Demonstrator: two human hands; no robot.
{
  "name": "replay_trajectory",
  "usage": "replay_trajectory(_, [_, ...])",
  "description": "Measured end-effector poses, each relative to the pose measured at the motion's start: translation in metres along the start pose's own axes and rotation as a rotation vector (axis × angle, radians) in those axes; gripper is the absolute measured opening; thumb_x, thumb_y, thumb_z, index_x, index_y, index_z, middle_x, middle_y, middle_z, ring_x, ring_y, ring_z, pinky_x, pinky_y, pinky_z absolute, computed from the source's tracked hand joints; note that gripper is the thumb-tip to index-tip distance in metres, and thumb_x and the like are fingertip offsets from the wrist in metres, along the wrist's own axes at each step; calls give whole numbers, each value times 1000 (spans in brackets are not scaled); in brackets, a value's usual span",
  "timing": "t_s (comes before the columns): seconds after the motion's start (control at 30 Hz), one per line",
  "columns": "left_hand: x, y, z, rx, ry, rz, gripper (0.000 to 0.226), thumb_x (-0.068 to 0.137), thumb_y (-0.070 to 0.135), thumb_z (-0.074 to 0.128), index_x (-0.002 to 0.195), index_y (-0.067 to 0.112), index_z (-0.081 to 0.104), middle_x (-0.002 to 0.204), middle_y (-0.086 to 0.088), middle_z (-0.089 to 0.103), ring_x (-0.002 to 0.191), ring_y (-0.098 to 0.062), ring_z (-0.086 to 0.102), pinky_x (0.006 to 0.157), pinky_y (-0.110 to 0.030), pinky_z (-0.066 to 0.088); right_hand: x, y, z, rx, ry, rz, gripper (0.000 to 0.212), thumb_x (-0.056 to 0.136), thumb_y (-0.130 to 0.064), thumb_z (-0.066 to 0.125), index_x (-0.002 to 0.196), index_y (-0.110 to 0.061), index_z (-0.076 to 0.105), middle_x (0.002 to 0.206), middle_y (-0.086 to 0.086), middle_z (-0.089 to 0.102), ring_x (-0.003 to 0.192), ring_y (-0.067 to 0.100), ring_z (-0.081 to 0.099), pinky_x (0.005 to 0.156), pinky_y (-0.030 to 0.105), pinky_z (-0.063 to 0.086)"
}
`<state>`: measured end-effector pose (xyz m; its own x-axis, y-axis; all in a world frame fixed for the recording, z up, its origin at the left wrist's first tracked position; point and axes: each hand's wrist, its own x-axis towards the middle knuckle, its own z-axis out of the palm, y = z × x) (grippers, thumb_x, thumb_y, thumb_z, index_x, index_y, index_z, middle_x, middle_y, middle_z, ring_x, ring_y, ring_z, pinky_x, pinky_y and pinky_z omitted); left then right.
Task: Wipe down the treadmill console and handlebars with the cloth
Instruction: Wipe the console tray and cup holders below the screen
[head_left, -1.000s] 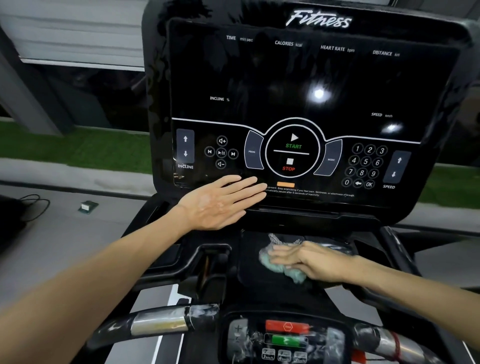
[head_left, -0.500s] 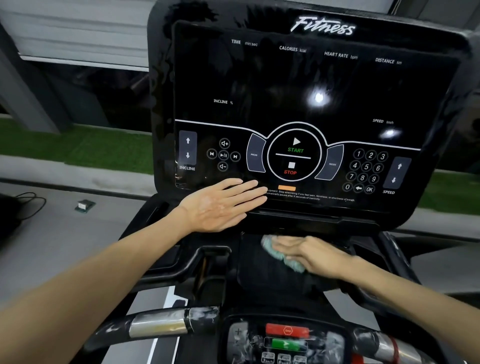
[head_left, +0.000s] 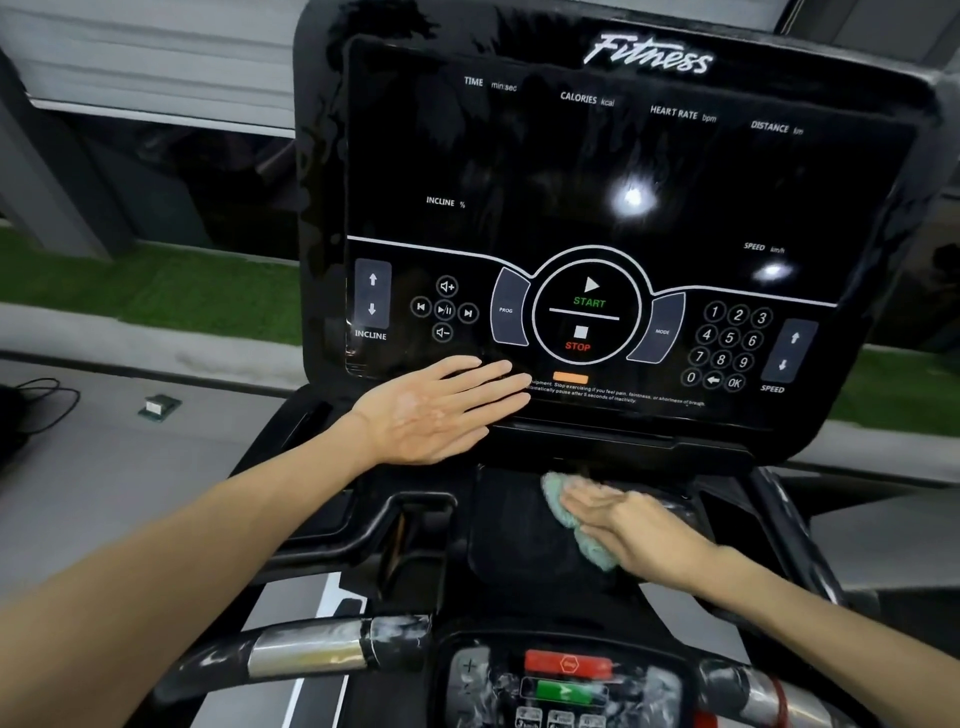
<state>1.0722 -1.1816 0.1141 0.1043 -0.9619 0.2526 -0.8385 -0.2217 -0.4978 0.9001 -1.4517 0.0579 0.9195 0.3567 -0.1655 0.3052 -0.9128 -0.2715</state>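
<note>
The treadmill console (head_left: 597, 218) fills the far half of the view: a tall, glossy black panel that is dark, with printed START and STOP marks in the middle and a number pad to the right. Just below it, nearer the person, sits a shallow black tray (head_left: 509, 535), and this is where the wiping is going on. Nearest of all run the handlebars (head_left: 306, 649), with silver sleeves to the left and right of a small pad with a red and a green button (head_left: 566, 675); white smears show on the bars and on that pad.

The left hand (head_left: 436, 410) lies at the console's lower left edge with its fingers straight and together; its grip is wide and holds nothing, and whether it bears on the panel I cannot tell. The right hand (head_left: 639, 530) lies flat on the pale green cloth (head_left: 558, 501), fingers extended, pressing it down onto the far part of the tray, close under the console's lower lip. The cloth is bunched and pokes out past the fingertips and below the palm.

The step in hand looks like the tray pass. The smeared handlebars and button pad seem to be left, so the next move probably calls for drawing the cloth nearer and closing the grip round a bar.
</note>
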Motion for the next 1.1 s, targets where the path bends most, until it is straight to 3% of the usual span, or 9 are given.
replay_trajectory(0.13, [0, 0, 1, 2, -9, 5, 56, 105, 36, 26, 155, 12, 20, 161, -7, 21, 148, -24, 23, 119, -40, 18, -17, -11, -5, 50, -179, -70, 44, 102, -35, 39, 144, -20, 40, 148, -17, 25, 140, -5, 16, 116, 14, 9])
replay_trajectory(0.27, [0, 0, 2, -7, -13, -1, 56, 105, 36, 25, 155, 12, 20, 161, -7, 22, 148, -25, 24, 119, -40, 19, 2, -2, -1, -184, 73, 152, 50, 102, -43, 24, 140, -20, 47, 144, -5, 49, 125, 18, 54, 107, 31, 41])
replay_trajectory(0.53, [0, 0, 1, -14, -5, -10, 54, 105, 35, 26, 154, 12, 24, 160, -8, 25, 147, -25, 27, 119, -40, 20, -17, -13, -2, -44, -185, 121, 44, 102, -31, 41, 144, -21, 41, 151, -12, 32, 137, 6, 36, 113, 27, 30])
replay_trajectory(0.63, [-1, 1, 1, -8, -7, -10, 54, 105, 35, 25, 154, 12, 24, 160, -8, 24, 147, -25, 26, 119, -40, 19, -13, -11, -1, -164, -116, 131, 36, 98, -35, 48, 131, -22, 55, 132, -6, 59, 109, 19, 64, 88, 30, 52])
replay_trajectory(0.73, [-1, 0, 1, -23, -16, -8, 54, 105, 36, 26, 154, 12, 24, 160, -8, 25, 147, -25, 26, 119, -40, 20, 6, -15, -7, -325, 92, 140, 20, 86, -25, 62, 102, -15, 58, 85, -2, 68, 70, 14, 67, 56, 20, 44])
replay_trajectory(0.87, [-1, 1, 1, -23, -19, -6, 55, 105, 36, 26, 154, 13, 23, 160, -8, 25, 147, -25, 27, 118, -40, 21, -5, -4, 1, -191, -108, 55, 40, 102, -27, 39, 140, -16, 44, 142, 1, 49, 125, 23, 53, 100, 38, 46])
replay_trajectory(0.93, [-1, 0, 2, -18, -9, -9, 54, 105, 36, 26, 154, 13, 23, 161, -8, 24, 147, -24, 25, 119, -40, 21, -17, -1, -5, -10, -212, -82, 41, 99, -19, 48, 140, -17, 48, 149, -4, 40, 138, 12, 37, 116, 27, 27])
replay_trajectory(1.03, [-1, 1, 2, -14, -10, -6, 54, 105, 35, 24, 154, 13, 24, 161, -8, 23, 147, -24, 25, 119, -40, 21, -13, -8, -13, 104, -285, -160, 42, 97, -9, 51, 138, -16, 49, 147, -5, 38, 139, 4, 28, 113, 9, 14])
replay_trajectory(1.1, [-1, 1, 2, -15, -16, -4, 54, 105, 35, 25, 154, 13, 24, 160, -8, 24, 147, -24, 25, 118, -40, 21, 6, -10, -10, 83, -177, -123, 45, 99, -12, 46, 142, -23, 46, 149, -1, 42, 138, 9, 33, 112, 18, 28])
